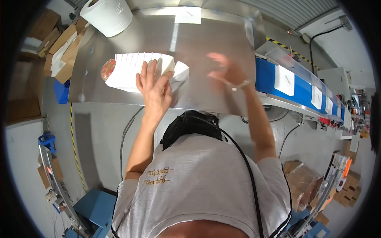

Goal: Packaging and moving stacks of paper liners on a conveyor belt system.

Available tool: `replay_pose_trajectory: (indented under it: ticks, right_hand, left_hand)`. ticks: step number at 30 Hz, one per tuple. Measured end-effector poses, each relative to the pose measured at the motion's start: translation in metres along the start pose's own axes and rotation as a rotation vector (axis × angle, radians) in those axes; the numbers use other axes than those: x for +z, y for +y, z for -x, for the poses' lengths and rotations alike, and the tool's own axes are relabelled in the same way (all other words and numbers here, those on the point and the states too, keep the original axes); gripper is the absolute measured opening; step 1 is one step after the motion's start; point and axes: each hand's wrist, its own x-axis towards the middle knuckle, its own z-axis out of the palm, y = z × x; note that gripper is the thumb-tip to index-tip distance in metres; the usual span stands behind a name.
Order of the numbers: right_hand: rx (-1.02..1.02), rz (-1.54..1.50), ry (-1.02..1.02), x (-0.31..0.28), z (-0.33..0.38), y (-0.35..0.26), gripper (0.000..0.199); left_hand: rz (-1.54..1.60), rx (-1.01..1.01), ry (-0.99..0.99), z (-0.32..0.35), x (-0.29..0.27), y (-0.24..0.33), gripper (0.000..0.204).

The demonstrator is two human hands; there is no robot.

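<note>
My left hand rests on a row of overlapping white flat packets lying on the steel table. Its fingers are stretched out and spread over the right part of the row. At the row's left end shows a round, red-patterned piece, partly covered by the packets. One white packet leans apart at the right end, beside my left thumb. Over the table to the right, my right hand is blurred by motion. Its thumb and fingers are apart, with nothing visible between them.
Along the right runs a blue conveyor belt carrying several white packets, with a clear guard behind it. A white cylinder stands at the back left, and a white sheet lies at the back. Cardboard boxes and a blue bin flank the left side.
</note>
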Motion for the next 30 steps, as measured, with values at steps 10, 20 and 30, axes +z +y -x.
replay_pose_trajectory:
  ticks: [10, 20, 30]
  right_hand:
    - [0.245, -0.491, 0.093, 0.042, -0.011, 0.008, 0.028]
    - [0.934, 1.125, 0.647, -0.078, 0.098, 0.098, 0.057]
    - [0.083, -0.379, -0.276, 0.069, -0.065, -0.026, 0.046]
  left_hand:
    - [-0.09, -0.067, 0.023, -0.002, -0.009, -0.029, 0.042]
    - [-0.053, -0.035, 0.066, 0.001, -0.002, -0.043, 0.034]
    - [-0.036, -0.001, -0.028, -0.001, -0.004, -0.038, 0.029]
